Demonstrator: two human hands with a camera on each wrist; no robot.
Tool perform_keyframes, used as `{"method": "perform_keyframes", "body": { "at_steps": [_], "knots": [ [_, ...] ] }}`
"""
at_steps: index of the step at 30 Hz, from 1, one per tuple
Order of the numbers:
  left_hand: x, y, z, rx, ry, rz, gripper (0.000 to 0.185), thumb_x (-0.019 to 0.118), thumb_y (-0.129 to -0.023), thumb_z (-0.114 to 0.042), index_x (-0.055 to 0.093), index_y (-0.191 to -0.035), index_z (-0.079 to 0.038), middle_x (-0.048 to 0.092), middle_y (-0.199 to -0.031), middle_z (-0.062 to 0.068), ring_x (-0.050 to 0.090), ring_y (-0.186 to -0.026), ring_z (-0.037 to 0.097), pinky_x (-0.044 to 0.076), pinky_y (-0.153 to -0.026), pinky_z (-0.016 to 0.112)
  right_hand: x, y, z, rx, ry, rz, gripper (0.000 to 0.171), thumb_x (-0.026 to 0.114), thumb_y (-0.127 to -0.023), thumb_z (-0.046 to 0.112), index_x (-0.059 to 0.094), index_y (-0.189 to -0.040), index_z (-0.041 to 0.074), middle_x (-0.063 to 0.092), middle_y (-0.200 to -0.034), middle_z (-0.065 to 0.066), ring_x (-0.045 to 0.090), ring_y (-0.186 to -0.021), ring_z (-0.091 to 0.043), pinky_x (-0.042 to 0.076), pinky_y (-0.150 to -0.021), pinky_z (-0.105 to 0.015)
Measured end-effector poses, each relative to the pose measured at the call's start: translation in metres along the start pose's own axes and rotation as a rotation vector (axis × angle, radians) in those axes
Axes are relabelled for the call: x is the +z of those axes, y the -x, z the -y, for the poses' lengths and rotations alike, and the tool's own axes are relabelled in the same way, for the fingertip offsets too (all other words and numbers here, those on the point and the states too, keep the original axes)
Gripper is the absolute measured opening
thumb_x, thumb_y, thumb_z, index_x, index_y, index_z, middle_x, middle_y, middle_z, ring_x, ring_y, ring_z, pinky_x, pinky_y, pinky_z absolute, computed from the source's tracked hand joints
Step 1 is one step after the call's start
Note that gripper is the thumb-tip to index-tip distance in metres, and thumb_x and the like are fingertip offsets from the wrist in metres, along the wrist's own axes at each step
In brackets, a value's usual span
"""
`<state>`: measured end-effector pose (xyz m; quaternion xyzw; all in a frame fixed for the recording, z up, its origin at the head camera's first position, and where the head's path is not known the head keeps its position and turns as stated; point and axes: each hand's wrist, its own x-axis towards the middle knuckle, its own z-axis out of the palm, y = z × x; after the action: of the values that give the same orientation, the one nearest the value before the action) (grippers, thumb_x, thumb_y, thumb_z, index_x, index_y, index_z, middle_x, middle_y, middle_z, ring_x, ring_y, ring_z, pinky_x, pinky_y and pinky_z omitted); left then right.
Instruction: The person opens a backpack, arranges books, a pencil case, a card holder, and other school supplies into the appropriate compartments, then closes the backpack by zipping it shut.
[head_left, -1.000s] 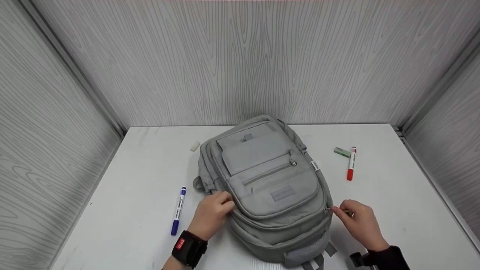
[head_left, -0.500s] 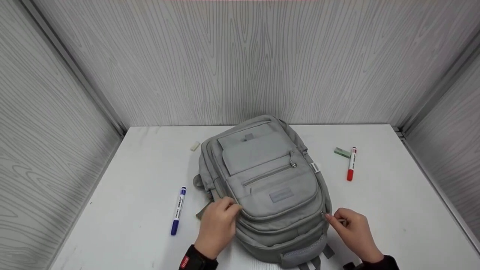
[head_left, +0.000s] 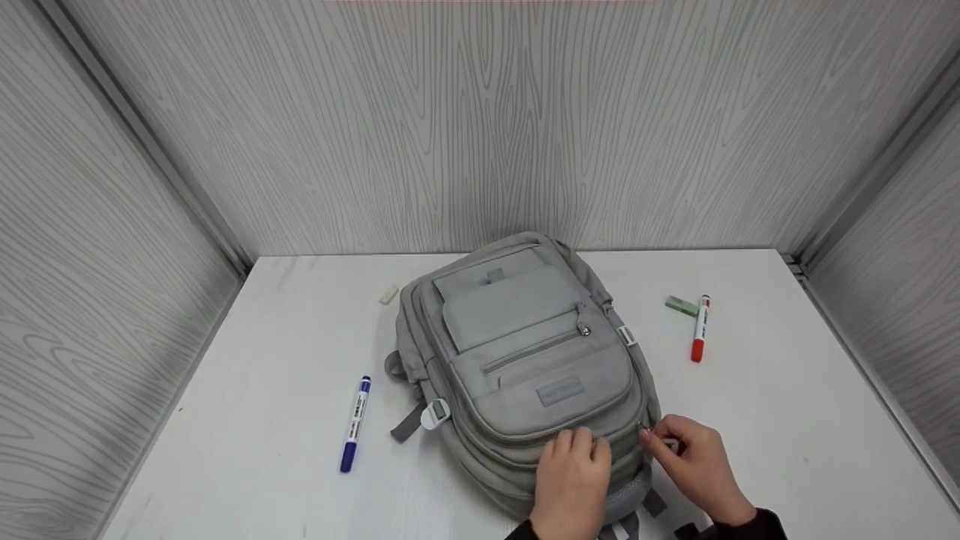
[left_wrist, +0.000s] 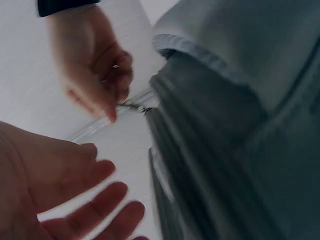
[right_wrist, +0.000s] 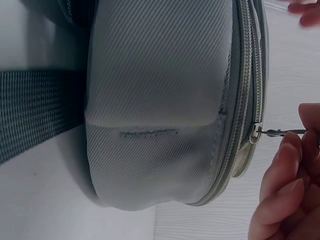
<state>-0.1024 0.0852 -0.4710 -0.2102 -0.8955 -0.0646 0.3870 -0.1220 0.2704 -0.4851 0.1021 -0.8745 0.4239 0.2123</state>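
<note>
The right hand's fingers (right_wrist: pixel 285 165) pinch the zipper pull (right_wrist: pixel 272 133) at the near right edge of the grey backpack (head_left: pixel 525 360), which lies flat on the white surface (head_left: pixel 262 420). The left hand (head_left: pixel 574 476), fingers relaxed, rests on the fabric beside it, seemingly bracing the bag.

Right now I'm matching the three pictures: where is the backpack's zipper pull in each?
Head: zipper pull at lower centre-right, pinched by the right hand.
Left wrist: upper centre, at the same hand's fingertips.
Right wrist: right edge, on the zipper track.
Shared landmark: the grey backpack.
</note>
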Motion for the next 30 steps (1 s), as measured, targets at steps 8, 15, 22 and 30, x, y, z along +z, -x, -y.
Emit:
{"method": "perform_keyframes", "body": {
  "at_steps": [8,15,22,30],
  "knots": [
    [0.02,-0.001,-0.011,-0.103,-0.195,-0.002,0.009,0.074,-0.072,-0.022,0.067,-0.072,-0.018,0.053,-0.073,-0.003,0.049,-0.066,0.013,0.037,-0.054,0.025,0.004,0.002,0.002,-0.065,-0.008,-0.05,0.038,0.073,-0.079,-0.008,0.051,-0.065,0.02,0.047,-0.059,0.01,0.031,-0.048,0.004,0.028,-0.046,-0.014],
    [0.024,0.004,-0.003,-0.03,-0.212,-0.061,0.015,0.072,-0.069,-0.02,0.062,-0.057,-0.02,0.05,-0.063,-0.004,0.048,-0.059,0.011,0.036,-0.049,0.023,0.006,0.003,0.003,-0.082,-0.059,-0.039,0.037,0.073,-0.078,-0.009,0.053,-0.065,0.02,0.053,-0.059,0.008,0.035,-0.049,0.004,0.03,-0.045,-0.015],
    [0.023,0.011,0.016,0.121,-0.144,-0.05,0.017,0.078,-0.066,-0.019,0.063,-0.06,-0.019,0.053,-0.063,-0.006,0.049,-0.056,0.007,0.038,-0.044,0.018,0.0,-0.003,-0.005,-0.179,-0.003,-0.055,0.037,0.076,-0.073,-0.012,0.055,-0.067,0.019,0.049,-0.061,0.009,0.035,-0.052,0.006,0.03,-0.048,-0.013],
    [0.012,0.016,0.041,0.258,-0.024,-0.06,0.01,0.066,-0.072,-0.01,0.063,-0.066,-0.017,0.053,-0.067,-0.005,0.05,-0.056,0.006,0.04,-0.043,0.018,-0.007,-0.016,-0.017,-0.185,0.136,0.008,0.033,0.082,-0.07,-0.001,0.057,-0.069,0.02,0.049,-0.066,0.017,0.038,-0.059,0.007,0.031,-0.054,-0.012]
  ]
}}
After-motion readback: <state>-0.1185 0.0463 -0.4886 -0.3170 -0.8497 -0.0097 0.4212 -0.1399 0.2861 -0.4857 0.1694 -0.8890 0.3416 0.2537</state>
